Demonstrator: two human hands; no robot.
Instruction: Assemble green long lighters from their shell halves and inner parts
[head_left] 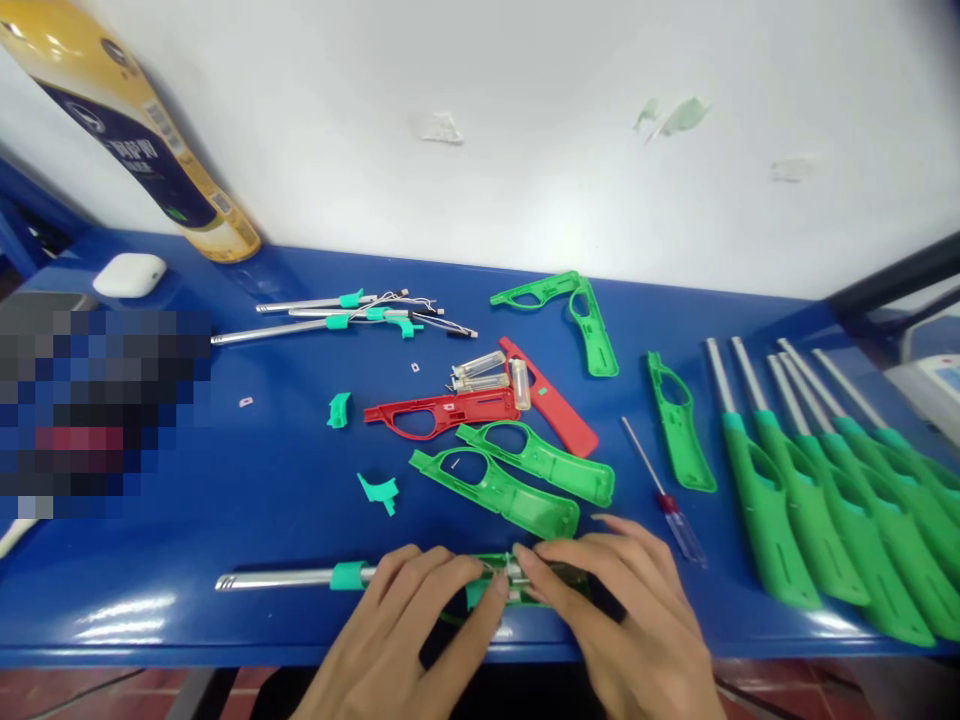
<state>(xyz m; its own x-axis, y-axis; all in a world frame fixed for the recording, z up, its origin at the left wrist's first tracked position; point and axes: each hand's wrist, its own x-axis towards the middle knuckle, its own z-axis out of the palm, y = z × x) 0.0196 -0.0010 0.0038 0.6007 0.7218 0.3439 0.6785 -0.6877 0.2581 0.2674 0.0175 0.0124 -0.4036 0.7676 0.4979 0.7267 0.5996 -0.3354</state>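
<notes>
The opened lighter (513,572) lies at the counter's (187,540) near edge, its metal tube (277,579) running out left of the left hand (420,620), whose thumb and fingers close on its middle. The right hand (622,600) grips the handle end, probably steadying the inner parts. Just beyond that hand's right, the screwdriver (667,500) sits, seemingly within easy reach; farther right, closed lighters (776,530) lie side by side, apparently grouped apart from loose pieces
</notes>
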